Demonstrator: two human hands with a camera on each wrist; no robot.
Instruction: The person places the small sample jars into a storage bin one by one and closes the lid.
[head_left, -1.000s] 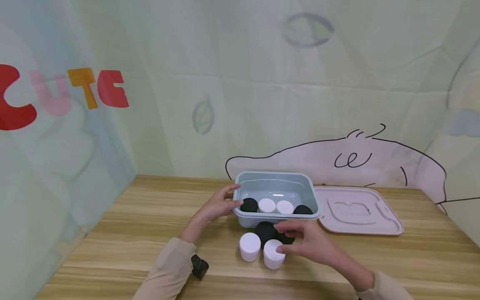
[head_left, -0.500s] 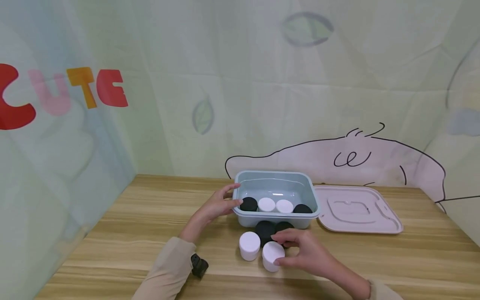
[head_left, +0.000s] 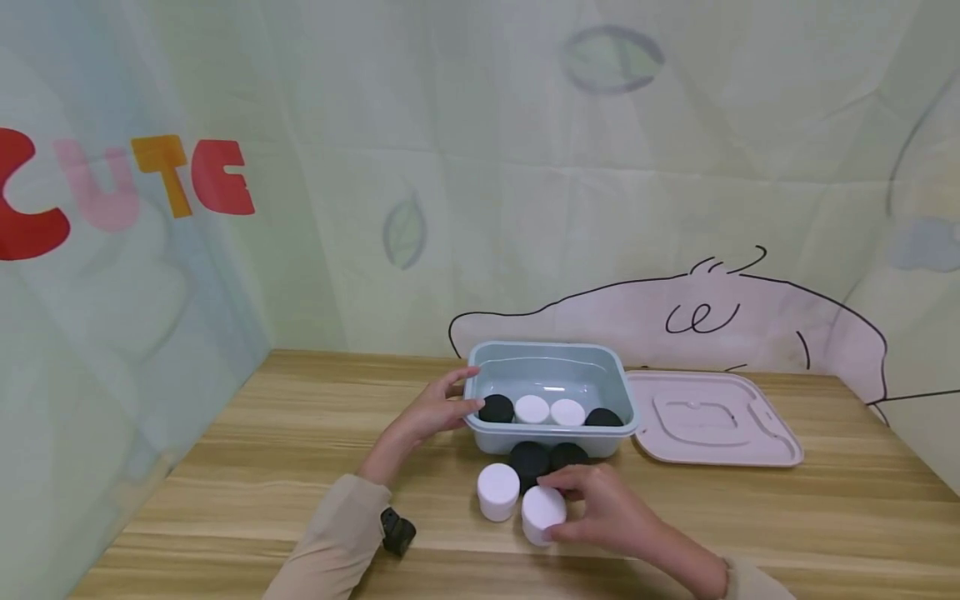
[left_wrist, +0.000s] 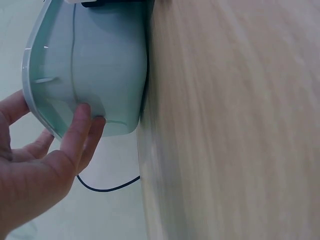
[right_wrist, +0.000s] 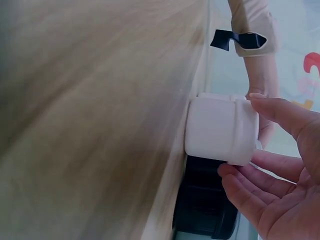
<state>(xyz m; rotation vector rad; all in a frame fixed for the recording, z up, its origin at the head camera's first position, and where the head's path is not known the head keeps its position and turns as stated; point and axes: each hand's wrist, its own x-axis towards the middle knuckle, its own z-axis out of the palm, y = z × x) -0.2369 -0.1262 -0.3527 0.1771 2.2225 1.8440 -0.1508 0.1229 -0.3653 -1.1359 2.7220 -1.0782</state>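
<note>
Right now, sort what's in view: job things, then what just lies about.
Job, apparently:
white jar, pinched by right hand
blue tub, gripped by left hand
black jars, other white jars, in or before the tub

Lying about:
pink lid, untouched, perhaps for later
printed backdrop

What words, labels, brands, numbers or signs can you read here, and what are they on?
"CUTE", coloured letters on the printed backdrop.
White jars, black jars, light blue box, pink lid: no readable text.
Right wrist view: coloured letters at the edge, too cut off to read.
</note>
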